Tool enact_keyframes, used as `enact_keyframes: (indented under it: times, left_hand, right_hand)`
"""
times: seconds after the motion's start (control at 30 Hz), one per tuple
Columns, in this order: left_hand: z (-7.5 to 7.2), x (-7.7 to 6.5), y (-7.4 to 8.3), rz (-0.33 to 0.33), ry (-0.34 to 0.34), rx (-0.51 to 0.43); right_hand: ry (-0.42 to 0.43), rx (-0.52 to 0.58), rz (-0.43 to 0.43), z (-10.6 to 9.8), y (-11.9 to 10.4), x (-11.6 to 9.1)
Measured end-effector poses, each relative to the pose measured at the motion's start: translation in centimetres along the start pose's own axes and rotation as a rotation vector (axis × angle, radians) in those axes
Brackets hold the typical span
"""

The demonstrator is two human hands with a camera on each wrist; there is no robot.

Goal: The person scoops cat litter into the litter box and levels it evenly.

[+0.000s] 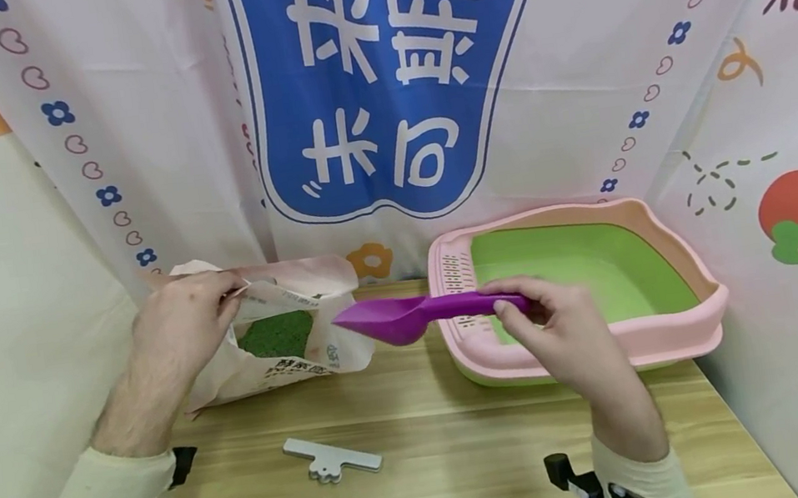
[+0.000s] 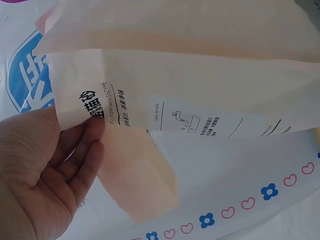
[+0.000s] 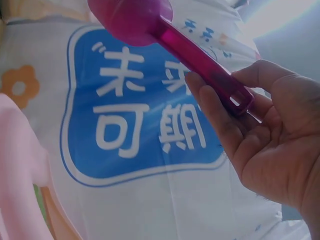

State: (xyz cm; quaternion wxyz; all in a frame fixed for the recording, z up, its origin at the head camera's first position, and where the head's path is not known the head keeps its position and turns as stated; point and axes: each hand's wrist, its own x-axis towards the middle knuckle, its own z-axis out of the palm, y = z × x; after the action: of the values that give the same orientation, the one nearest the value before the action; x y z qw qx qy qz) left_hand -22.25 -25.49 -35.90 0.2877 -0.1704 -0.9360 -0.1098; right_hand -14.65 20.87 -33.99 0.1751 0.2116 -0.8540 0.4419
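Note:
My left hand [image 1: 185, 319] pinches the upper edge of a pale paper bag of cat litter [image 1: 351, 348]. The bag's mouth faces up and shows green litter [image 1: 278, 336] inside. In the left wrist view the fingers hold the printed side of the bag [image 2: 200, 90]. My right hand [image 1: 564, 328] grips a purple scoop [image 1: 385, 318] by its handle, with the scoop's tip pointing left at the bag's right edge. In the right wrist view thumb and fingers close round the end of the scoop's handle [image 3: 195, 60].
A pink-rimmed green litter box [image 1: 675, 330] stands at the right, beneath the right hand and handle. A flat silver clip [image 1: 331, 457] lies on the wooden table [image 1: 429, 480] in front of the bag. Printed cloth [image 1: 567, 33] hangs behind and at the sides.

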Motion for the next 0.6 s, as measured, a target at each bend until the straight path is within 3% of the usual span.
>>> enact_keyframes:
  times: [0.23,0.6]
  left_hand:
    - [0.0,-0.4,1.0,0.019,-0.034,0.017]
    - [0.8,-1.3,2.4,0.077,-0.055,-0.013]
  right_hand:
    - [-0.141,-0.042,-0.004,4.1,-0.5,0.9]
    - [-0.216,-0.27,-0.148,11.1,-0.7,1.4]
